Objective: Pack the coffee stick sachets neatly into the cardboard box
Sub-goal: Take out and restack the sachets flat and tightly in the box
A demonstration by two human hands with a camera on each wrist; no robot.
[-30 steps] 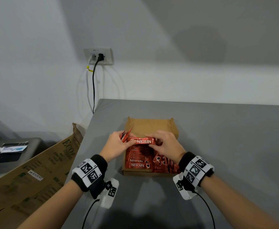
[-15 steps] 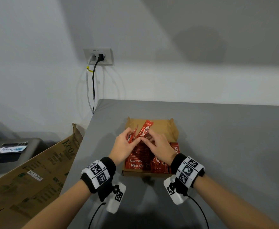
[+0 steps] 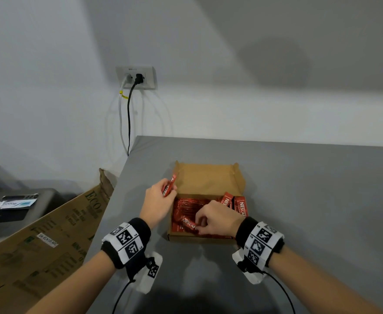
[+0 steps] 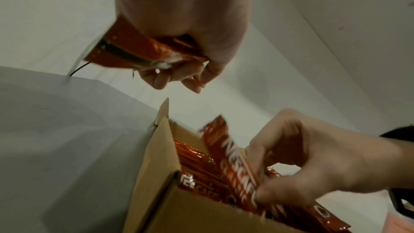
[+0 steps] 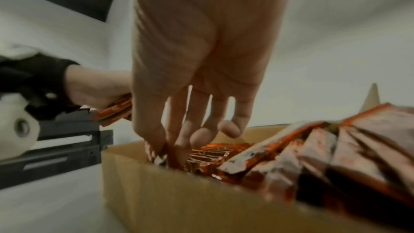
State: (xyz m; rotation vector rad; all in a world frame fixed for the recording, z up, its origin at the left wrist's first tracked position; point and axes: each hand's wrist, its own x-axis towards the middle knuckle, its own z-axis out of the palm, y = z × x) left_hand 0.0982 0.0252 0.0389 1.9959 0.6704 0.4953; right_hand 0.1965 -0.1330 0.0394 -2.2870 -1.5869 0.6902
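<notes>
Packing nearly done: box (image 3: 208, 180) mostly full, right hand (image 3: 217, 219) pinching sachet (image 3: 189, 224) inside, left hand (image 3: 160, 200) gripping spares (image 3: 169, 188) beside it.

The head view looks forward and down from above at the grey table (image 3: 299, 200) and wall. The left wrist view sits low beside the cardboard box (image 4: 154, 174), facing up along the left hand (image 4: 186, 15). The right wrist view, somewhat blurred, seems lower still, close by the box's near wall. All three share the box.
</notes>
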